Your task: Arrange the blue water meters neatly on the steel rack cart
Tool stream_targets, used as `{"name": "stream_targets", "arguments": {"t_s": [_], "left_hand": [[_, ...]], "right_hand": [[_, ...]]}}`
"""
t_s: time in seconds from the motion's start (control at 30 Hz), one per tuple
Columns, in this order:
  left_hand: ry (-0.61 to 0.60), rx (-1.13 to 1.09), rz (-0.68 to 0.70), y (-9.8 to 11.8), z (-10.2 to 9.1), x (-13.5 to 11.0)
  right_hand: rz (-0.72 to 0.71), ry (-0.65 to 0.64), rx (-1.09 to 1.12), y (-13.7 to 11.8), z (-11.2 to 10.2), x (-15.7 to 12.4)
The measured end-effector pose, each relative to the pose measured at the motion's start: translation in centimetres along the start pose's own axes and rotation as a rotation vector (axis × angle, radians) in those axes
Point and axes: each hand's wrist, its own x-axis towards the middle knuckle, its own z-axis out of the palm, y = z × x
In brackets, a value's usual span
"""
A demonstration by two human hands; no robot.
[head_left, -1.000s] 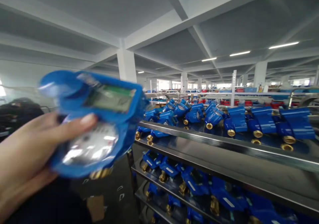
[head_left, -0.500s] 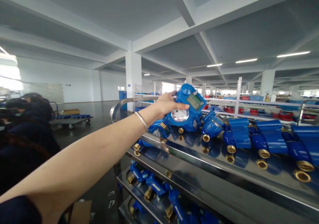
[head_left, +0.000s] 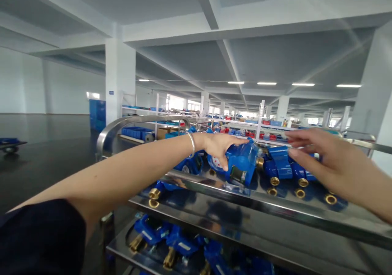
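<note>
Blue meter (head_left: 240, 163) w/ brass ports, tipped on steel shelf (head_left: 275, 209), left hand (head_left: 219, 144) fingers gripping it, right hand (head_left: 327, 158) fingers spread

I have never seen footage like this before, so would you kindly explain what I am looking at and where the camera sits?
The camera is worn on a person's head and looks forward over their two bare arms, in a large factory hall. The left hand, with a bracelet on its wrist, grips a blue water meter on the top shelf of a steel cart. The right hand reaches in open, fingers spread over a row of similar blue meters with brass fittings; whether it touches them I cannot tell. More blue meters lie on the lower shelf. A curved steel handle rises at the cart's far end.
</note>
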Motion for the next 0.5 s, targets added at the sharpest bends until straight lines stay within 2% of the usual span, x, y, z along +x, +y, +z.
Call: {"name": "stream_targets", "arguments": {"t_s": [0.07,0.13,0.23,0.3,0.4,0.5], "left_hand": [[-0.068,-0.037,0.058,-0.6,0.1,0.8],[-0.112,-0.102,0.093,-1.1,0.5,1.4],[-0.15,-0.163,0.088,-1.8,1.4,1.7],[-0.202,-0.155,0.079,-2.4,2.1,1.5],[-0.294,-0.114,0.097,-3.3,2.8,1.0],[-0.296,-0.089,0.107,-4.2,3.2,0.5]], "right_hand": [[0.026,-0.14,0.044,0.3,2.6,3.7],[0.095,-0.33,0.173,1.0,6.0,5.9],[0.165,-0.623,0.467,2.0,10.3,6.5],[0.13,-0.777,0.611,2.2,11.8,6.0],[0.037,-0.853,0.533,1.1,12.5,5.1],[0.06,-0.775,0.322,-1.0,13.0,4.8]]}}
